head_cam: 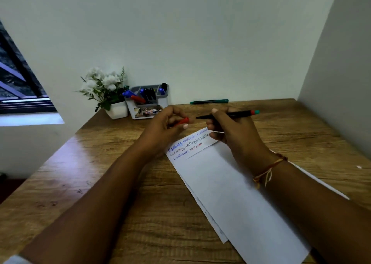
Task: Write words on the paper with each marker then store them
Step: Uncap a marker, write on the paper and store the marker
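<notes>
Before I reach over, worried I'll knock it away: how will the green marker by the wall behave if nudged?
The green marker looks round-barrelled and lies flat on the smooth wooden desk, so a push against its side would probably roll it. The wall just behind it would likely stop it going backward. Slim and rigid-looking, it should lift light and stiff.

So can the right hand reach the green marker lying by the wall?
Probably, yes. The green marker lies alone on the desk just beyond the right hand, with nothing in between. But that hand grips a black pen, so it would likely have to put that down first.
</notes>
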`<state>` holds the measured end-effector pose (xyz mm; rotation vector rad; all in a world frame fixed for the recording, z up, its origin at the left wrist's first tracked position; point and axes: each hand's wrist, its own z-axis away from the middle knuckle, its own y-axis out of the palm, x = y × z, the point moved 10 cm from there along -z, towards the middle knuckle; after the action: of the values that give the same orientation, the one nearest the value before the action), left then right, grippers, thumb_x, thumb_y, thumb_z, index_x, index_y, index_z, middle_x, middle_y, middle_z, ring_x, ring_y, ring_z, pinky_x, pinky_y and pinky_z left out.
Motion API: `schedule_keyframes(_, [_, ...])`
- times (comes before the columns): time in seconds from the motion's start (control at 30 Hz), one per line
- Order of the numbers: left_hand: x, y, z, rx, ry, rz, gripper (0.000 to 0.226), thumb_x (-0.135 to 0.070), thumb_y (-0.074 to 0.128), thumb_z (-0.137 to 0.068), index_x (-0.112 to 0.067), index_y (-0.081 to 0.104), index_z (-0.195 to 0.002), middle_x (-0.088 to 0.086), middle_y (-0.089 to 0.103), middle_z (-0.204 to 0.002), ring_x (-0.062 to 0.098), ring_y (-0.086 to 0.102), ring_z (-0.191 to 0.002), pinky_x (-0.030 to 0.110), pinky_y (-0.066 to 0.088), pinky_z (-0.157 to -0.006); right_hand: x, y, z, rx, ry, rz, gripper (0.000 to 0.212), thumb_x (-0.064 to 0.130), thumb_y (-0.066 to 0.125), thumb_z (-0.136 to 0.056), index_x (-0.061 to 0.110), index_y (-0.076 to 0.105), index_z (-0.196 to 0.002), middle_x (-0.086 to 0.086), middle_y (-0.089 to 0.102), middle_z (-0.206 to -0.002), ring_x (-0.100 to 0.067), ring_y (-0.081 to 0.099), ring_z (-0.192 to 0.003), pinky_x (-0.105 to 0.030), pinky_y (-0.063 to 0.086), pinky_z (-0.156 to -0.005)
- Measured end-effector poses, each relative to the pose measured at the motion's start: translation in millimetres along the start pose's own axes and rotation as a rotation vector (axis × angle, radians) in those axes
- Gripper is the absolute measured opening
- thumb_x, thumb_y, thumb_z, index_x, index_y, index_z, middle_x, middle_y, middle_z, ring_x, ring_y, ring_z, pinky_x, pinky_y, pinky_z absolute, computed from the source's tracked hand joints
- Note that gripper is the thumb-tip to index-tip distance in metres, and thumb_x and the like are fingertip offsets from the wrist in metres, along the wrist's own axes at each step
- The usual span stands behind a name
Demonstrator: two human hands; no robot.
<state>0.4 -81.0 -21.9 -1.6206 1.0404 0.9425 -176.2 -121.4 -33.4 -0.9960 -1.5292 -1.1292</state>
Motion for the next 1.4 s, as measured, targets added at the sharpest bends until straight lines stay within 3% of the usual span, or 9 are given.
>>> schedule_keyframes(0.17, [-4, 4, 0, 0.025, 0.03, -0.041, 0.019, -0.007, 0.067, -0.088, -0.012, 0.06, -0.105, 0.006, 0.072, -0.106, 0.019, 0.067, -0.103, 0.036, 0.053, -0.089, 5, 1, 0, 0.025, -0.041, 0.031, 0.016, 0.022, 0.066, -0.1, 0.013, 0.07, -0.088, -0.004, 0.072, -0.079, -0.007, 0.068, -0.067, -0.021, 0.054, -0.058])
schedule_keyframes(0.33, [-5, 5, 0, 0.032, 0.041, -0.04, 0.019, -0.006, 0.068, -0.088, -0.014, 0.06, -0.102, 0.008, 0.072, -0.104, 0.022, 0.067, -0.103, 0.032, 0.054, -0.087, 4, 5, -2, 0.062, -0.058, 0.043, 0.015, 0.02, 0.065, -0.101, 0.015, 0.067, -0.087, -0.002, 0.071, -0.075, -0.006, 0.067, -0.066, -0.021, 0.053, -0.057])
schedule_keyframes(0.53, [-8, 9, 2, 0.043, 0.051, -0.054, 0.022, -0.003, 0.071, -0.084, -0.008, 0.063, -0.104, 0.001, 0.074, -0.099, 0.01, 0.069, -0.097, 0.018, 0.052, -0.079, 4, 7, -1, 0.106, -0.085, 0.102, 0.021, 0.018, 0.064, -0.101, -0.002, 0.069, -0.103, -0.005, 0.071, -0.077, -0.009, 0.068, -0.07, -0.021, 0.056, -0.061])
schedule_keyframes(0.7, [-13, 10, 3, 0.032, 0.088, -0.088, 0.022, -0.005, 0.073, -0.083, -0.01, 0.068, -0.104, 0.0, 0.073, -0.099, 0.01, 0.068, -0.096, 0.022, 0.054, -0.083, -5, 10, -5, 0.156, -0.078, 0.138, 0.014, 0.021, 0.072, -0.096, 0.007, 0.074, -0.096, -0.003, 0.072, -0.084, -0.01, 0.069, -0.08, -0.019, 0.054, -0.062])
schedule_keyframes(0.8, [-16, 13, 4, 0.034, 0.101, -0.06, 0.022, -0.001, 0.073, -0.081, -0.006, 0.07, -0.102, -0.001, 0.073, -0.093, 0.006, 0.069, -0.088, 0.018, 0.052, -0.074, -10, 15, -5, 0.196, -0.07, 0.147, 0.001, 0.018, 0.077, -0.092, 0.018, 0.076, -0.091, 0.01, 0.073, -0.082, -0.002, 0.069, -0.084, -0.018, 0.055, -0.066])
schedule_keyframes(0.87, [-16, 13, 4, 0.03, 0.103, -0.057, 0.022, 0.0, 0.073, -0.08, -0.005, 0.071, -0.101, 0.001, 0.073, -0.09, 0.007, 0.069, -0.084, 0.018, 0.052, -0.071, -11, 14, -7, 0.192, -0.076, 0.129, 0.009, 0.015, 0.079, -0.089, 0.021, 0.073, -0.088, 0.015, 0.073, -0.077, 0.002, 0.069, -0.081, -0.019, 0.055, -0.066])
schedule_keyframes(1.03, [-10, 8, 5, -0.008, 0.053, -0.08, 0.024, -0.004, 0.076, -0.078, -0.004, 0.073, -0.103, 0.009, 0.075, -0.09, 0.014, 0.07, -0.079, 0.025, 0.057, -0.072, -15, 9, -6, 0.197, -0.039, 0.056, 0.018, 0.01, 0.083, -0.083, 0.003, 0.073, -0.097, -0.003, 0.073, -0.088, -0.006, 0.069, -0.082, -0.021, 0.056, -0.068])
schedule_keyframes(1.17, [-7, 12, 9, -0.016, 0.012, -0.014, 0.026, 0.001, 0.074, -0.078, 0.002, 0.072, -0.105, 0.017, 0.074, -0.091, 0.015, 0.068, -0.072, 0.02, 0.055, -0.065, -10, 8, -5, 0.229, -0.042, 0.058, 0.02, 0.001, 0.082, -0.081, -0.002, 0.073, -0.098, -0.013, 0.067, -0.084, -0.018, 0.062, -0.079, -0.026, 0.053, -0.069])
schedule_keyframes(1.4, [-8, 12, 13, -0.031, -0.017, 0.075, 0.021, 0.001, 0.072, -0.081, -0.001, 0.073, -0.101, 0.013, 0.074, -0.085, 0.014, 0.068, -0.07, 0.019, 0.054, -0.063, -7, 12, -7, 0.265, -0.051, 0.068, 0.013, 0.004, 0.08, -0.085, 0.013, 0.071, -0.089, -0.003, 0.069, -0.08, -0.012, 0.065, -0.079, -0.026, 0.055, -0.071])
